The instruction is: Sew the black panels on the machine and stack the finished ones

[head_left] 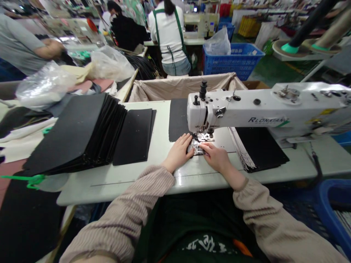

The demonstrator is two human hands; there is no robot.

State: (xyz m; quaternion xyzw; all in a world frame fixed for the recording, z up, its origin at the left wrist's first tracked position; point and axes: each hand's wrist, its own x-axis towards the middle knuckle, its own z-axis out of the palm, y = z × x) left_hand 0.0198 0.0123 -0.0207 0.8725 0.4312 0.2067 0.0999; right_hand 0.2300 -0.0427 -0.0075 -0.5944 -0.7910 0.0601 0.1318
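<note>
My left hand (179,151) lies flat with its fingers extended, at the left of the needle area, its fingertips by the near edge of a black panel (179,120). Close to the metal plate under the presser foot (204,137), my right hand (216,156) has its fingers pressed together; what they hold, if anything, is too small to name. The white sewing machine (236,109) reaches in from the right above both hands. Left of them on the pale table (161,146) are a thin stack of black panels (133,137) and a thick one (74,128).
Another black stack with pale edges (260,148) sits under the machine arm. Behind the table is a cloth-lined bin (181,87), then a blue basket (233,60). Plastic bags (46,86) lie at the left. Other people sit or stand beyond.
</note>
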